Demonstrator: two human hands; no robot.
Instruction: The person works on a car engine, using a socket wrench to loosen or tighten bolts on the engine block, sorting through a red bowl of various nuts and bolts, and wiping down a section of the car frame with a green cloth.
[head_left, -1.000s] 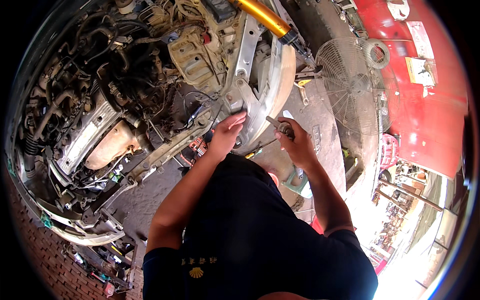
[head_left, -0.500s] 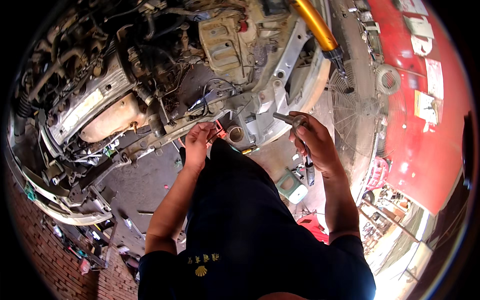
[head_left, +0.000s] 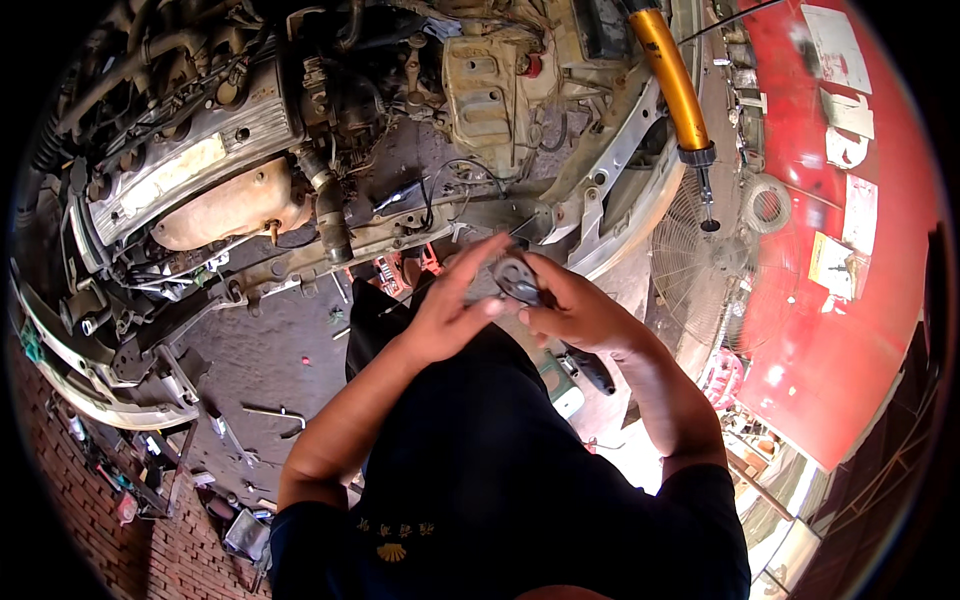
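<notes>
My right hand grips a metal ratchet wrench, its dark handle pointing down past the palm. My left hand is beside the ratchet's head with fingers stretched out and slightly blurred; thumb and fingertips are at the head, though whether they touch it I cannot tell. Just beyond both hands lies the car's bare front crossmember, below an open engine bay with a ribbed cover and a tan heat shield. An orange tool case shows partly behind my left hand.
A gold cylinder stands at upper right. Beside it are a wire fan and a large red panel. Loose tools lie on the grey floor at lower left, near red bricks. A green-and-white container is partly behind me.
My right hand with the ratchet has moved left and down, toward my middle. My left hand has moved right to meet it, its fingers now extended. The view has shifted.
</notes>
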